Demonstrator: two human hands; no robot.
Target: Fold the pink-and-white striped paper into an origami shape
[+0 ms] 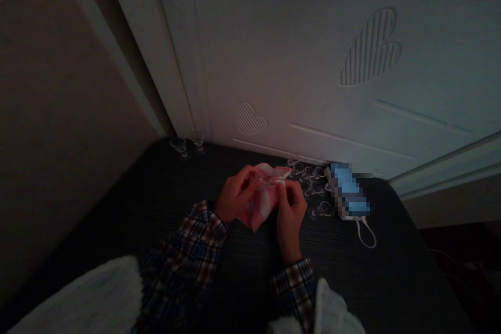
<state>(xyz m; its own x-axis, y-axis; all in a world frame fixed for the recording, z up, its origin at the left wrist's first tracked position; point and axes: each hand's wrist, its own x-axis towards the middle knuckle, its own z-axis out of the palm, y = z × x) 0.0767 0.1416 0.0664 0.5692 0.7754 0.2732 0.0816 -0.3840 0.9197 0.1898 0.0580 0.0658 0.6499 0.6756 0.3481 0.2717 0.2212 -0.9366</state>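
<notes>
My left hand (234,195) is closed on a pink-and-white cloth (255,213), its fingers pinching the left side. On the other side, my right hand (290,214) is closed on the cloth near its upper right edge. Something pale and perhaps clear shows between my fingertips in the folds, but it is too dim to make out. Just right of the cloth stand several small clear stemmed glasses (313,188), close together. Two more such glasses (179,145) are at the far left of the table.
A dark table (164,203) lies under my hands. To the right, a phone (350,190) with a blurred screen rests against a white block, with a looped white cable (370,242) in front. Behind the table rises a white panel (297,62) with raised hearts.
</notes>
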